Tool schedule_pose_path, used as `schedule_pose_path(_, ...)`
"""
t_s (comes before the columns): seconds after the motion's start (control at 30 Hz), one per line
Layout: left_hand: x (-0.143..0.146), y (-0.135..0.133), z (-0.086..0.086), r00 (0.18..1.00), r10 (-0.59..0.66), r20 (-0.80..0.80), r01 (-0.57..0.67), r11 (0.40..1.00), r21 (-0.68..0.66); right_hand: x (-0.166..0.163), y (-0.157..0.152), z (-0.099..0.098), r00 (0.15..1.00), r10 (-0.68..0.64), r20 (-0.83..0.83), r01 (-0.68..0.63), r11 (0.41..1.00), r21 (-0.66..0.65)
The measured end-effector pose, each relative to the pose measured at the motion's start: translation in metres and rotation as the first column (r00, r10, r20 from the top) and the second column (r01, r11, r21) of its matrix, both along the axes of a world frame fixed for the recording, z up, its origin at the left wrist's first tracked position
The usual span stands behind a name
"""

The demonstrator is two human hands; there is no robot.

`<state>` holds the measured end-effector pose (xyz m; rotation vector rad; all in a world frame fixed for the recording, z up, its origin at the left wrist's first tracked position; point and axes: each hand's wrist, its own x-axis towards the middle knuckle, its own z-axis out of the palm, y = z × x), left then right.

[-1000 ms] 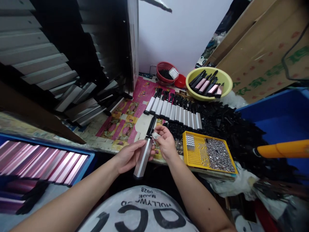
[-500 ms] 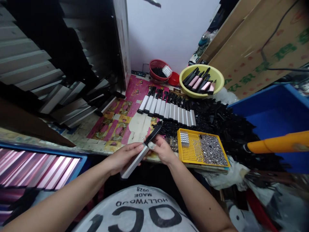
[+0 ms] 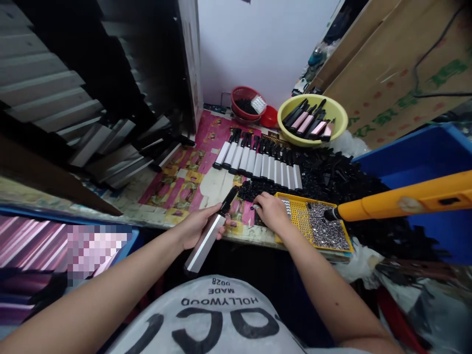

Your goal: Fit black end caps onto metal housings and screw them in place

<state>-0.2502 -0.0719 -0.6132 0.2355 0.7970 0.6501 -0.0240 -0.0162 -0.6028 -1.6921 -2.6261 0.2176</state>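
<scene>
Pink-printed paper (image 3: 210,130) covers the workbench, with rows of silver bars (image 3: 258,164) capped in black laid side by side on it, and a heap of black plastic pieces (image 3: 332,177) spreads to their right. Farther back sit a yellow basin (image 3: 334,108) of pink-and-black bars and a red basket (image 3: 245,96).

The left hand (image 3: 197,227) is closed around a single silver bar (image 3: 204,244), whose black end points up and away over the bench. The right hand (image 3: 271,212) is no longer beside that bar. It has moved away to the right and now sits curled and low at the edge of a yellow perforated tray (image 3: 295,216), just by the black pieces, though whether it holds anything is impossible to tell. Loose rhinestones (image 3: 326,227) fill the tray's far side.

An orange wand (image 3: 401,204) has also shifted since the earlier view — its black tip now reaches over the tray, above the rhinestones. A blue crate (image 3: 416,162) stands behind it.
</scene>
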Motion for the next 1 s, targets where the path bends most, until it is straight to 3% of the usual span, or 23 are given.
schedule_pose_path(0.1,0.001,-0.001,-0.001,0.992,-0.010,0.125,0.014,1.000,-0.027,-0.006,-0.007,0.001,0.944,-0.024,-0.330,0.010,0.999,-0.044)
schedule_pose_path(0.2,0.003,-0.004,-0.001,0.977,-0.065,0.205,0.069,0.998,-0.012,-0.017,-0.015,0.003,0.729,-0.049,-0.682,0.011,0.998,-0.061)
schedule_pose_path(0.27,0.007,-0.006,0.001,0.975,-0.102,0.197,0.100,0.995,0.019,-0.026,-0.020,0.004,0.601,-0.074,-0.795,0.069,0.997,-0.040)
schedule_pose_path(0.37,0.013,-0.008,0.005,0.989,-0.107,0.103,0.096,0.990,0.106,-0.034,-0.022,0.002,0.471,-0.126,-0.873,0.151,0.987,-0.061)
schedule_pose_path(0.43,0.016,-0.010,0.007,0.996,-0.091,-0.017,0.093,0.976,0.196,-0.037,-0.021,-0.001,0.336,-0.216,-0.917,0.140,0.974,-0.178)
schedule_pose_path(0.53,0.018,-0.012,0.007,0.971,-0.092,-0.220,0.162,0.931,0.326,-0.041,-0.022,-0.009,0.081,-0.460,-0.884,-0.050,0.884,-0.465)
schedule_pose_path(0.6,0.020,-0.011,0.005,0.933,-0.114,-0.342,0.244,0.899,0.365,-0.044,-0.025,-0.015,0.017,-0.563,-0.826,-0.153,0.815,-0.559)
schedule_pose_path(0.73,0.028,-0.004,0.003,0.868,-0.106,-0.485,0.323,0.863,0.389,-0.038,-0.025,-0.013,0.033,-0.525,-0.850,-0.066,0.848,-0.526)
schedule_pose_path(0.77,0.029,-0.002,0.003,0.868,-0.096,-0.488,0.316,0.864,0.392,-0.029,-0.021,-0.008,0.087,-0.499,-0.862,-0.054,0.862,-0.504)
schedule_pose_path(0.83,0.029,0.001,0.001,0.876,-0.084,-0.475,0.290,0.878,0.380,0.000,-0.008,0.008,0.307,-0.416,-0.856,-0.054,0.890,-0.452)
schedule_pose_path(0.87,0.027,0.002,0.000,0.880,-0.084,-0.466,0.278,0.889,0.363,0.021,0.002,0.018,0.515,-0.339,-0.787,-0.019,0.914,-0.406)
schedule_pose_path(0.9,0.025,0.003,-0.002,0.886,-0.085,-0.455,0.264,0.901,0.345,0.046,0.014,0.027,0.620,-0.317,-0.718,0.046,0.928,-0.371)
schedule_pose_path(0.93,0.023,0.003,-0.005,0.897,-0.085,-0.434,0.245,0.912,0.329,0.072,0.026,0.036,0.658,-0.350,-0.667,0.183,0.933,-0.310)
schedule_pose_path(0.97,0.020,0.004,-0.008,0.911,-0.078,-0.405,0.220,0.923,0.316,0.098,0.038,0.044,0.758,-0.460,-0.462,0.445,0.883,-0.149)
schedule_pose_path(1.0,0.018,0.005,-0.010,0.926,-0.066,-0.371,0.189,0.933,0.307,0.123,0.049,0.050,0.760,-0.609,-0.227,0.624,0.781,-0.005)
